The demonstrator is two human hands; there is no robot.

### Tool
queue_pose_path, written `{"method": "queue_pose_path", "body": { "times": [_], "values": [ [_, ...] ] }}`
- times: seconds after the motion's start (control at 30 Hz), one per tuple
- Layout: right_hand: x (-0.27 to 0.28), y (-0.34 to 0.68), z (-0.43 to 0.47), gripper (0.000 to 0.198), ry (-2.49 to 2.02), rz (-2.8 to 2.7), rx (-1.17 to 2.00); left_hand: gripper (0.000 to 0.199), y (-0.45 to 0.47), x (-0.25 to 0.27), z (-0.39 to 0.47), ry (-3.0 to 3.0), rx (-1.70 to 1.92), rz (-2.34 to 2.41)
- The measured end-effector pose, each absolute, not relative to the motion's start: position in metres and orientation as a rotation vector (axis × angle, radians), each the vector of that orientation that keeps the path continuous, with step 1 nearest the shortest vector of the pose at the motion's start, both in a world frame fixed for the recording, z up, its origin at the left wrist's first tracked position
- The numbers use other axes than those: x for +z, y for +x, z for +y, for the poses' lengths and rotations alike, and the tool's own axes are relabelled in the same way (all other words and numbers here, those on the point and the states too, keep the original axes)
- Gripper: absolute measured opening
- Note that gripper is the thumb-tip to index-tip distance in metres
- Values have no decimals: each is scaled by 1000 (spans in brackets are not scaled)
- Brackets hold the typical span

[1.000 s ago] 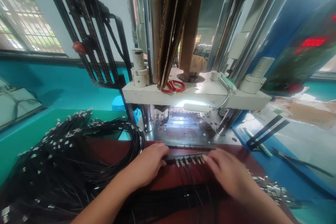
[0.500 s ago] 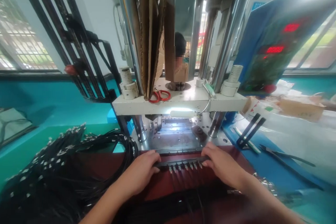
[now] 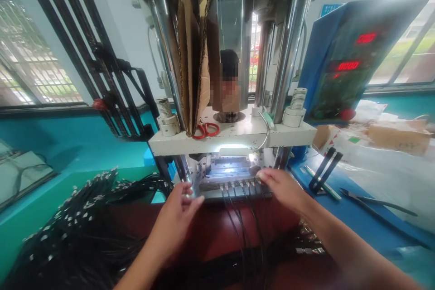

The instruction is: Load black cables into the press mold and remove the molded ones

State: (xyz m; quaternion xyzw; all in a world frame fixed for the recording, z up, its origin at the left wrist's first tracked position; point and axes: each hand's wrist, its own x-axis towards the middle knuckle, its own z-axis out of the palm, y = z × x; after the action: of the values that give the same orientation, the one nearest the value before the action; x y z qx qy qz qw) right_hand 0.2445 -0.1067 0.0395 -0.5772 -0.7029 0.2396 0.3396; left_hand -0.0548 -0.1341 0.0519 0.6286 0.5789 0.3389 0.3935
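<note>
A dark metal bar [image 3: 211, 186] lies at the front edge of the press bed [image 3: 200, 176], with several black cables [image 3: 239, 224] hanging from its connectors toward me. My right hand [image 3: 283, 188] pinches the bar's right end between thumb and fingers. Just off the left end, my left hand [image 3: 178, 210] is open, its thumb and fingers apart with nothing between them. Under the lit upper plate [image 3: 190, 146] of the press, a metal mould block [image 3: 227, 167] sits on the bed.
A heap of black cables [image 3: 78, 226] fills the left side. Red-handled scissors [image 3: 206, 130] and folded cardboard [image 3: 190, 63] rest on the upper plate. Pliers [image 3: 367, 204] and a black bracket [image 3: 326, 170] lie on the blue surface at right. A control box [image 3: 353, 54] shows red digits.
The bar with its cables has moved forward from above the red-brown surface to the press bed. My left hand has let go of its left end; my right hand has moved forward with it.
</note>
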Motion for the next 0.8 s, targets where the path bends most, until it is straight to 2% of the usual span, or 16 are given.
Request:
{"method": "queue_pose_path", "body": {
  "times": [0.27, 0.6, 0.8],
  "values": [
    [43, 242, -81, 33, -1507, -1767, 559, 55, -22, 38, -175, 1117, 406, 724],
    [48, 235, -51, 31, -1542, -1704, 530, 40, 9, 26, -143, 824, 234, 530],
    [35, 233, -25, 24, -1600, -1588, 555, 28, 20, 23, -128, 800, 314, 597]
  ]
}}
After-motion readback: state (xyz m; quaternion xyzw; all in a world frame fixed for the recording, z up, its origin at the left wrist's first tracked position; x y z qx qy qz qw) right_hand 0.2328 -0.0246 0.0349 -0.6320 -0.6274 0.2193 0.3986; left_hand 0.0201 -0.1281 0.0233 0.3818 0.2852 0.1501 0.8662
